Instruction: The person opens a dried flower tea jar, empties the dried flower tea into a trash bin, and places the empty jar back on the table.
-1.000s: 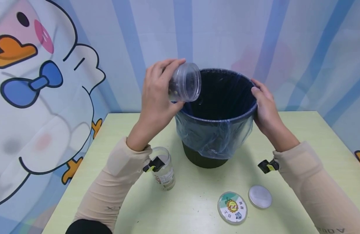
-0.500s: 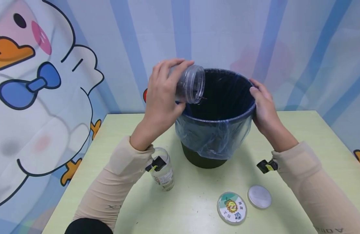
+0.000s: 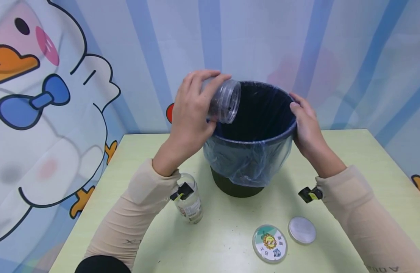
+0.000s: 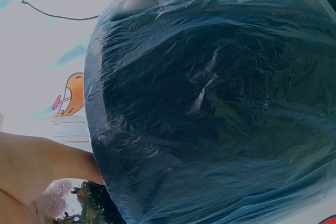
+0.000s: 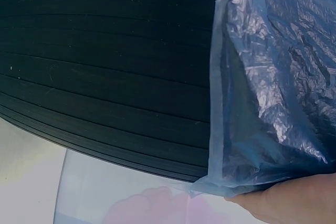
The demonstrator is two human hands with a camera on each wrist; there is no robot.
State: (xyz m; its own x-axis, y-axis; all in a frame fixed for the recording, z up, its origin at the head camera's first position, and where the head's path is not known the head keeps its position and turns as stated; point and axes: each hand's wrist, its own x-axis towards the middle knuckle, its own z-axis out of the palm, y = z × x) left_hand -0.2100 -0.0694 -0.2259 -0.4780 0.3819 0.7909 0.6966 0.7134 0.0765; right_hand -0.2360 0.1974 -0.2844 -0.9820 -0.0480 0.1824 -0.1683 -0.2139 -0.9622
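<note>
A clear plastic jar [image 3: 227,100] lies tipped on its side over the left rim of a dark trash bin [image 3: 237,187]. My left hand [image 3: 192,108] grips the jar from behind, its mouth facing into the bin. Bits of dark and coloured matter [image 4: 92,203] show inside the jar in the left wrist view. A thin blue bag [image 3: 250,163] lines the bin and folds down over its outside. On the far right of the rim, my right hand [image 3: 306,127] holds the edge, thumb on top. The right wrist view shows its fingers [image 5: 294,198] beneath the bag.
A clear glass jar [image 3: 191,204] with a label stands left of the bin, partly behind the left wrist. A round lid with a sunflower picture [image 3: 269,243] and a plain silvery lid [image 3: 302,230] lie at the front of the pale table [image 3: 210,250].
My left hand has shifted right and slightly down with the jar, which now tips further into the bin. Dark bits dropped from its mouth half a second ago. The right hand stays on the rim.
</note>
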